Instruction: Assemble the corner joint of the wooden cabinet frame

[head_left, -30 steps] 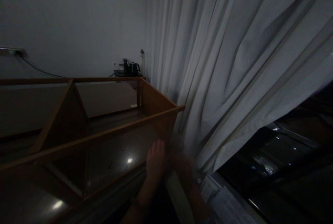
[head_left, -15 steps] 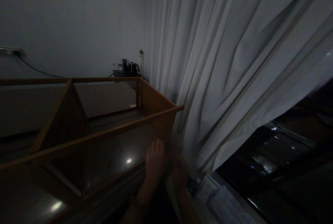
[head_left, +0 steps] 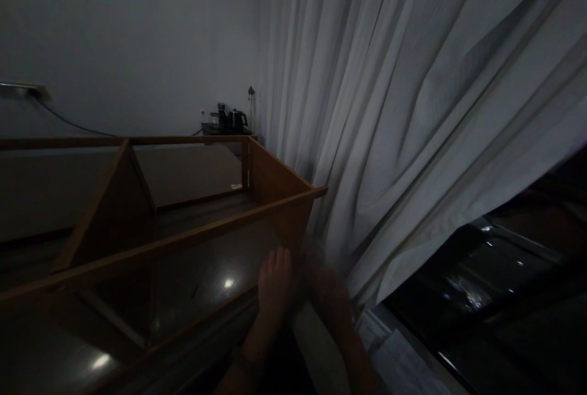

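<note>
A brown wooden shelf frame (head_left: pixel 220 224) with a dividing panel stretches across the left and middle of the view. At its right end, by the lower part of the end panel (head_left: pixel 290 217), is my left hand (head_left: pixel 275 276), its fingers curled close together against the wood. Just to the right, my right hand (head_left: pixel 328 288) is smeared by motion and dim. Its fingertips point toward the same end panel. Whether it holds anything is hidden by the blur and the dark.
A pale curtain (head_left: pixel 367 138) hangs close to the frame's right end. Papers (head_left: pixel 403 364) lie at the lower right, near a dark glossy surface (head_left: pixel 477 279). Against the far wall, a black kettle (head_left: pixel 237 120) stands on a small dark table. A cable (head_left: pixel 73 122) runs along the wall.
My right hand has shifted right and its forearm now covers the dark object beside the papers. My left hand stays at the end panel. The view has moved slightly.
</note>
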Tool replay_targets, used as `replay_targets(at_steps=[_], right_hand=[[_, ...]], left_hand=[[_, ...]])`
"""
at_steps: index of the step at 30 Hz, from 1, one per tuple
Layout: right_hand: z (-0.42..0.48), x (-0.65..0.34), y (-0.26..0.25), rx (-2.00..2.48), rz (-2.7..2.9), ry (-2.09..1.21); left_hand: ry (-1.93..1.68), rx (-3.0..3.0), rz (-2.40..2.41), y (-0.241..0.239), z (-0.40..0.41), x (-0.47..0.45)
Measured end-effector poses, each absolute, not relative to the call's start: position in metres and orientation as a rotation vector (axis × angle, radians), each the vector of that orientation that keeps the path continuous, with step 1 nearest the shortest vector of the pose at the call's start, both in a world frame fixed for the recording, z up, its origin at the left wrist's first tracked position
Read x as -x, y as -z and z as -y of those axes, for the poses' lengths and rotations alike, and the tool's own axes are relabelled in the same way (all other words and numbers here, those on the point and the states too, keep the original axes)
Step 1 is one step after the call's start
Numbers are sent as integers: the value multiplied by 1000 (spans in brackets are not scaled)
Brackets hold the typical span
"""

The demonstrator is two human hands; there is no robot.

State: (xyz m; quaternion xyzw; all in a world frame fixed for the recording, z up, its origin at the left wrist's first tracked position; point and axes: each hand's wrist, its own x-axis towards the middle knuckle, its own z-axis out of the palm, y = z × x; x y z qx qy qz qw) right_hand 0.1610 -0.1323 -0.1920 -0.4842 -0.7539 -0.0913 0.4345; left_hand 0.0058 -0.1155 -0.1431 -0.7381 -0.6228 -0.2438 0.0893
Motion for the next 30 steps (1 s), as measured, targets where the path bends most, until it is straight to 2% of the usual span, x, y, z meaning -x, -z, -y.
replay_targets(at_steps=[3, 8, 21, 30], right_hand=[[130, -168, 192, 1161, 2013, 332], [123, -168, 195, 1170, 2037, 273], [147, -120, 182, 1505, 1407, -497], [141, -124, 180, 1550, 1461, -499]], left_hand=[[739, 2193, 1840, 146, 114, -5], [742, 2181, 1828, 150, 113, -5], [686, 2211, 1843, 143, 115, -6], [697, 2208, 1843, 141, 116, -4]])
